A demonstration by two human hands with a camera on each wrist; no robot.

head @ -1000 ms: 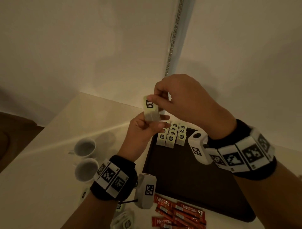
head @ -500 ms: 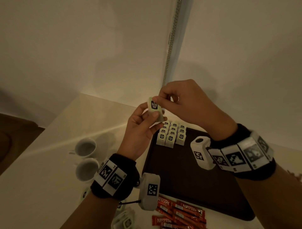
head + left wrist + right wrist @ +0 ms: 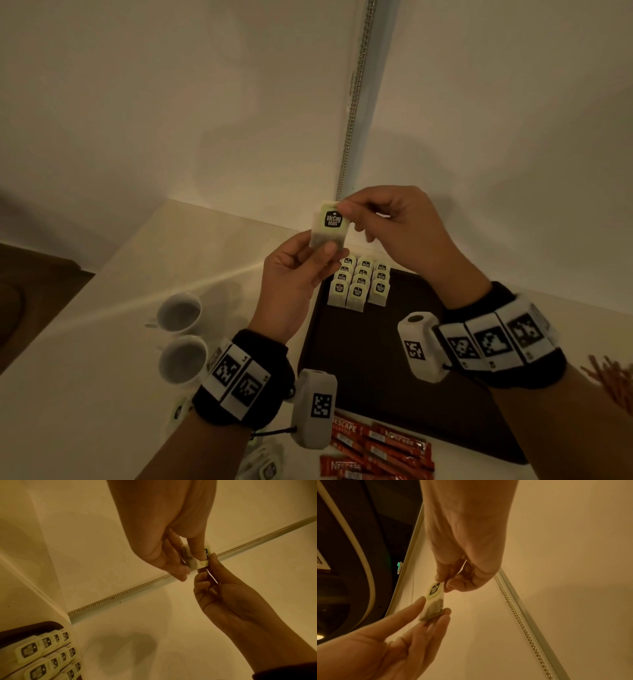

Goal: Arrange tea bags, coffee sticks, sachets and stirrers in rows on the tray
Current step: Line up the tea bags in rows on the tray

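Both hands hold one pale tea bag [image 3: 329,225] with a black label up in the air above the far left corner of the dark tray [image 3: 373,346]. My left hand [image 3: 310,255] pinches its lower end between thumb and fingers. My right hand [image 3: 349,210] pinches its top edge. The same tea bag [image 3: 434,601] shows in the right wrist view and the tea bag [image 3: 193,559] shows edge-on in the left wrist view. Three short rows of tea bags [image 3: 359,284] lie on the tray's far left part. Red coffee sticks [image 3: 373,448] lie on the table in front of the tray.
Two white cups [image 3: 180,337] stand on the pale table [image 3: 85,394] left of the tray. More tea bags [image 3: 260,466] lie loose by my left forearm. Thin brown stirrers [image 3: 609,380] lie at the right edge. Walls meet in a corner right behind the tray.
Both hands stayed raised over the tray's corner, turning the tea bag between them. Its labelled face now stands upright towards me, with the right hand's pinch at the top edge.
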